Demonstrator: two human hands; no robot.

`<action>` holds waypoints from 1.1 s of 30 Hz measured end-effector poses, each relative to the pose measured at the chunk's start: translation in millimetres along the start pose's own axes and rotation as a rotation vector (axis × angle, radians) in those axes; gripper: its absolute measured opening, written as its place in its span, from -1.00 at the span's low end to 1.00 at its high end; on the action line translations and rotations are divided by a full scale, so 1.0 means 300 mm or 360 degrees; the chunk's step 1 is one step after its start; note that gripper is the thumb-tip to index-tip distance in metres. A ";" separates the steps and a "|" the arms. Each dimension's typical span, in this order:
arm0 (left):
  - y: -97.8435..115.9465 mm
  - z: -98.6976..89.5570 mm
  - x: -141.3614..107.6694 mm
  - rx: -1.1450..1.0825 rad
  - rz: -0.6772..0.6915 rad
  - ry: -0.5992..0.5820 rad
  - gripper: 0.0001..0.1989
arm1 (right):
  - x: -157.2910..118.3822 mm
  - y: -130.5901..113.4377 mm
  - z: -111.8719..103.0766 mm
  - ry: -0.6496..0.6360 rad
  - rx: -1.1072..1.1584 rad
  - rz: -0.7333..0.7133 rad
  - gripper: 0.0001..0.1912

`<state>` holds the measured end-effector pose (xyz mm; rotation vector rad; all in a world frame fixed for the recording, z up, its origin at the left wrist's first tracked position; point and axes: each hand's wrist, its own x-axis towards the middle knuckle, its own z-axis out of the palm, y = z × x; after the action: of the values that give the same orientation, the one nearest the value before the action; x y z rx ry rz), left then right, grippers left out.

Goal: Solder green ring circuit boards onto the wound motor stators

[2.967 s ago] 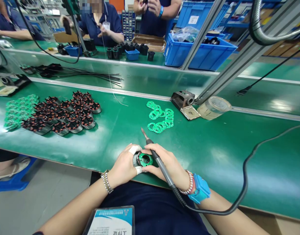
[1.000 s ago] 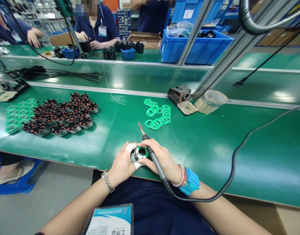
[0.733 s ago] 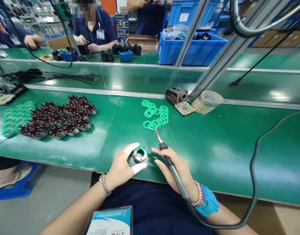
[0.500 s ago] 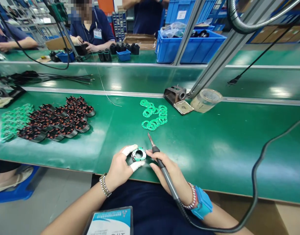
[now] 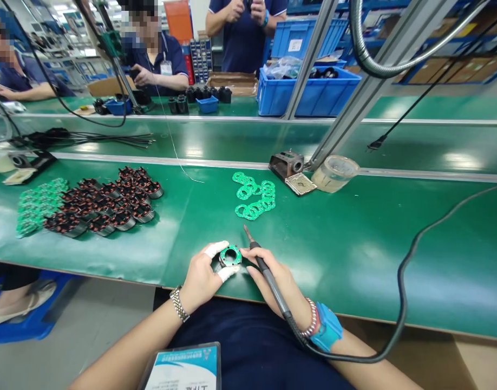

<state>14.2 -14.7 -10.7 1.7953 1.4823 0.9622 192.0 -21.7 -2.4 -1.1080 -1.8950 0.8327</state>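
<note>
Gripping round part (image 5: 231,263) at lower centre of frame between white-wrapped left fingers (image 5: 216,248), parted to its width. Holding soldering iron (image 5: 275,287) in right fingers (image 5: 263,253), thumb spread. Topped, round part, with green ring (image 5: 223,254), dark-holed.

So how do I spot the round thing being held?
Near the front edge of the green bench, find the left grip. Between its white-wrapped finger and thumb is the round part; unlike the piled orange-black parts, it wears a green ring.
</note>
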 end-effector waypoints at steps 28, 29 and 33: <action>0.033 -0.079 0.089 -0.1181 -0.0585 -0.0569 -0.75 | 0.126 -0.046 -0.016 -0.0189 -0.0126 -0.0418 -0.64; 0.032 -0.080 0.089 -0.1163 -0.0575 -0.0572 -0.76 | 0.129 -0.049 -0.012 -0.0175 -0.0145 -0.0442 -0.67; 0.027 -0.083 0.078 -0.1066 -0.0495 -0.0535 -0.78 | 0.116 -0.054 0.004 -0.0048 -0.0169 -0.0409 -0.76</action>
<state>0.2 7.1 13.1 1.1322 1.0198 0.8164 173.5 2.9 20.4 -0.8928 -2.0736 0.6139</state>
